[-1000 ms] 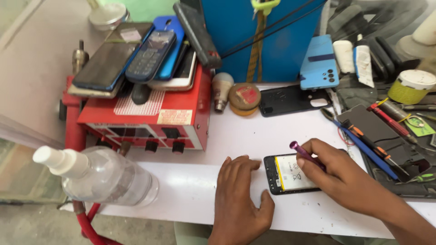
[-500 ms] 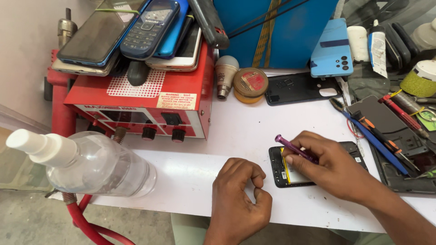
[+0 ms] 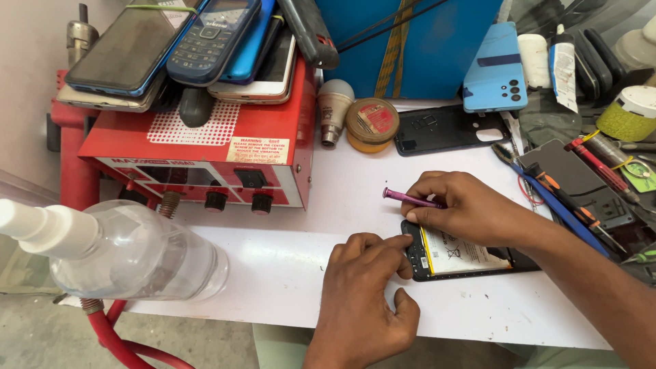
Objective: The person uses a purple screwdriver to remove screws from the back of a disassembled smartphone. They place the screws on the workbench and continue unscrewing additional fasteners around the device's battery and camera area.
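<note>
Clear plastic, a spray bottle (image 3: 130,249) lies at the desk's (image 3: 287,253) left edge, its nozzle cut off. The left hand (image 3: 362,301), fingers curled, presses the opened phone (image 3: 465,256). The right hand (image 3: 471,208) hides part of the phone, its fingers pinching a purple screwdriver (image 3: 410,199), tip hidden.
</note>
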Demonstrator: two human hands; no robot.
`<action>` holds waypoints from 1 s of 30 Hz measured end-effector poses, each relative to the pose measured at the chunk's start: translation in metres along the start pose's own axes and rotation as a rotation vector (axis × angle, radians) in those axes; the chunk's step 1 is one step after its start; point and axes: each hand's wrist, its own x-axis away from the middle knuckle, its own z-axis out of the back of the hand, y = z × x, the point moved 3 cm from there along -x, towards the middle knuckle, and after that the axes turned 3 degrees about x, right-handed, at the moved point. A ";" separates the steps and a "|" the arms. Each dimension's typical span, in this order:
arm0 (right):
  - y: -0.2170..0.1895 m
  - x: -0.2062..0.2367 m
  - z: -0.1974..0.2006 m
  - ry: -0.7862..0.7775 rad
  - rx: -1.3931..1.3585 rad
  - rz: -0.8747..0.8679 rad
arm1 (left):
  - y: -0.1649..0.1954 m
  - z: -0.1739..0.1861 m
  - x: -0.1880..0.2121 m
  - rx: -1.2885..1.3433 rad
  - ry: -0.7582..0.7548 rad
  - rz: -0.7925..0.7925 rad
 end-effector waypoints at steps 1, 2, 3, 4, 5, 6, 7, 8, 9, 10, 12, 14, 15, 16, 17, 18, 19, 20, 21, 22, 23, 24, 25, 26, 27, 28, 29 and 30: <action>0.000 -0.002 0.000 -0.028 -0.011 -0.023 | -0.001 0.000 0.000 0.000 -0.007 0.004; -0.002 -0.003 0.000 -0.033 0.015 0.002 | -0.002 0.000 0.000 -0.001 -0.015 0.009; -0.003 -0.004 0.000 -0.038 0.042 0.027 | -0.002 0.000 0.000 -0.001 -0.022 0.013; -0.004 -0.005 0.000 -0.042 0.068 0.052 | -0.003 0.000 -0.001 0.000 -0.024 0.015; -0.005 -0.006 0.001 -0.041 0.074 0.056 | -0.003 0.000 -0.001 0.000 -0.026 0.015; -0.005 -0.006 0.001 -0.040 0.080 0.061 | -0.004 0.000 -0.001 0.001 -0.027 0.016; -0.006 -0.007 0.001 -0.040 0.086 0.065 | -0.004 0.000 -0.001 0.000 -0.024 0.016; -0.006 -0.007 0.000 -0.044 0.093 0.054 | -0.004 0.000 -0.001 -0.001 -0.022 0.016; -0.006 -0.007 0.000 -0.048 0.101 0.042 | -0.004 0.000 0.000 -0.003 -0.020 0.016; -0.006 -0.008 0.000 -0.052 0.108 0.030 | -0.004 0.000 0.000 0.001 -0.027 0.025; -0.006 -0.007 -0.001 -0.065 0.094 0.020 | -0.004 0.000 0.000 0.010 -0.041 0.042; -0.006 -0.007 -0.001 -0.071 0.070 0.014 | -0.004 0.000 0.000 0.008 -0.038 0.042; -0.006 -0.007 -0.001 -0.071 0.052 0.012 | -0.004 0.000 0.000 0.007 -0.036 0.042; -0.006 -0.007 -0.001 -0.071 0.035 0.009 | -0.004 0.000 0.000 0.011 -0.034 0.044; -0.004 -0.007 -0.001 -0.082 0.017 -0.021 | -0.003 0.000 0.000 0.015 -0.032 0.047; -0.003 -0.007 -0.001 -0.093 -0.001 -0.051 | -0.003 0.000 0.001 0.019 -0.030 0.049; -0.002 -0.007 -0.001 -0.104 -0.020 -0.080 | -0.003 0.001 0.001 0.018 -0.031 0.048; -0.001 -0.008 -0.001 -0.120 -0.041 -0.114 | -0.003 0.001 0.001 0.017 -0.032 0.048; 0.001 -0.008 -0.002 -0.135 -0.062 -0.147 | -0.002 0.001 0.002 0.016 -0.032 0.046; 0.003 -0.009 -0.002 -0.149 -0.084 -0.181 | -0.003 0.001 0.002 0.017 -0.032 0.051; 0.003 -0.010 -0.003 -0.154 -0.094 -0.164 | -0.002 0.001 0.002 0.019 -0.031 0.056; 0.004 -0.011 -0.003 -0.160 -0.105 -0.147 | -0.003 0.002 0.002 0.021 -0.030 0.061; 0.004 -0.012 -0.003 -0.165 -0.116 -0.130 | -0.002 0.002 0.002 0.020 -0.027 0.062; 0.005 -0.012 -0.004 -0.169 -0.126 -0.124 | -0.002 0.002 0.003 0.020 -0.024 0.063; 0.005 -0.012 -0.004 -0.172 -0.135 -0.118 | -0.002 0.002 0.003 0.020 -0.021 0.064; 0.005 -0.013 -0.005 -0.175 -0.145 -0.111 | -0.003 0.002 0.003 0.019 -0.024 0.072; 0.005 -0.013 -0.005 -0.172 -0.132 -0.116 | -0.003 0.001 0.002 0.019 -0.027 0.079; 0.005 -0.012 -0.005 -0.170 -0.120 -0.121 | -0.003 0.001 0.002 0.019 -0.031 0.086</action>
